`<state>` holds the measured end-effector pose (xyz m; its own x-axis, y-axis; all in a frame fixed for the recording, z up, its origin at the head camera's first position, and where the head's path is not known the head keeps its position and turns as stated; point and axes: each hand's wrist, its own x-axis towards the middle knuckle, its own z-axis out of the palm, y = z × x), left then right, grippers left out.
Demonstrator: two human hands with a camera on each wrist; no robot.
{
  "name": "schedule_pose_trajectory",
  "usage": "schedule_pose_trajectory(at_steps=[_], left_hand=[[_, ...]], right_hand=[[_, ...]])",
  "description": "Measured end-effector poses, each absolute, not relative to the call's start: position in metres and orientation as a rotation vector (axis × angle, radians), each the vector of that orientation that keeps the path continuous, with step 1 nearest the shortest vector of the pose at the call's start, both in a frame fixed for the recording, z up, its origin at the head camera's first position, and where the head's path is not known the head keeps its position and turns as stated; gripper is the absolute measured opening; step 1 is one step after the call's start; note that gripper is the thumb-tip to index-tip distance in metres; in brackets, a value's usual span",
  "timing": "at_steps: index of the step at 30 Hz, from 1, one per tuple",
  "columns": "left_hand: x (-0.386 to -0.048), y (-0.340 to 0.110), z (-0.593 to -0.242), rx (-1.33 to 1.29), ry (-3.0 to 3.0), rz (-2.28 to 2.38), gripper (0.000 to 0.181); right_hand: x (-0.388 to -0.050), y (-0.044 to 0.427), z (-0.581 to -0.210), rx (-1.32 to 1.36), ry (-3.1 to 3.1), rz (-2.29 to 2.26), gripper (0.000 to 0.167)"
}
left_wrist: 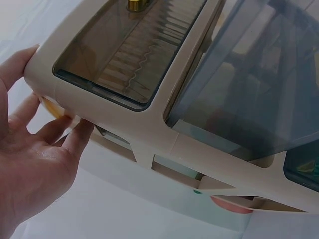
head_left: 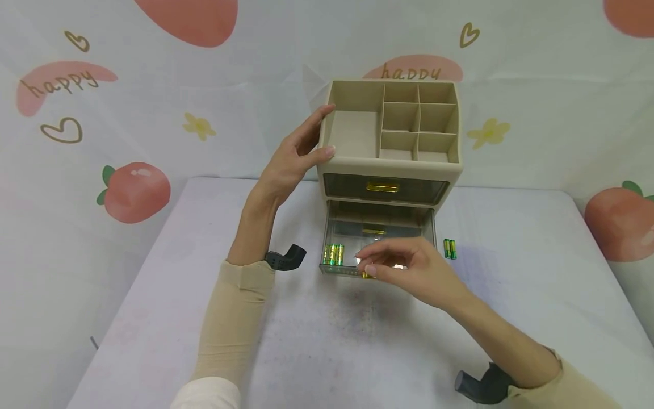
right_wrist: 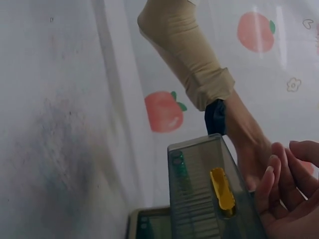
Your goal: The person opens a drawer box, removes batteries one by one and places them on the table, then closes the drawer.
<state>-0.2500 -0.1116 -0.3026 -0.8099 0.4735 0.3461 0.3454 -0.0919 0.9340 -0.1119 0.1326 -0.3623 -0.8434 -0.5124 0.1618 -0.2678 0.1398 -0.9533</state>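
Observation:
A beige organizer [head_left: 390, 165] stands at the back of the table, its lower clear drawer [head_left: 328, 267] pulled out. My left hand [head_left: 288, 162] holds the organizer's left side, thumb and a finger at the top rim; the left wrist view shows this hand [left_wrist: 42, 149] with fingertips against the side frame. Several green-and-gold batteries [head_left: 333, 254] stand side by side in the drawer's front left corner. Over the drawer's front edge is my right hand [head_left: 414, 270], fingers loosely bent. In the right wrist view no object shows between this hand's fingers [right_wrist: 286, 189], beside the drawer's gold handle [right_wrist: 222, 191].
Two more batteries [head_left: 449, 249] lie on the table to the right of the drawer. The organizer's top has several compartments [head_left: 400, 117], and its upper dark drawer [head_left: 347, 186] is closed. A patterned cloth [head_left: 265, 85] hangs behind the table.

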Motion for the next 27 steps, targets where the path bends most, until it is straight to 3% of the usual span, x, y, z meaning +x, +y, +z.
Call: schedule_pose_trajectory(at_steps=[20,27], left_hand=[[-0.250,-0.111,-0.303,0.925,2.047,2.047,0.068],[-0.251,-0.111,-0.304,0.929,2.041,2.053,0.068]], right_hand=[[-0.136,0.126,-0.364,-0.646,2.340,-1.609,0.022],[-0.145,0.124,-0.365,-0.684,2.360,-1.496,0.031]])
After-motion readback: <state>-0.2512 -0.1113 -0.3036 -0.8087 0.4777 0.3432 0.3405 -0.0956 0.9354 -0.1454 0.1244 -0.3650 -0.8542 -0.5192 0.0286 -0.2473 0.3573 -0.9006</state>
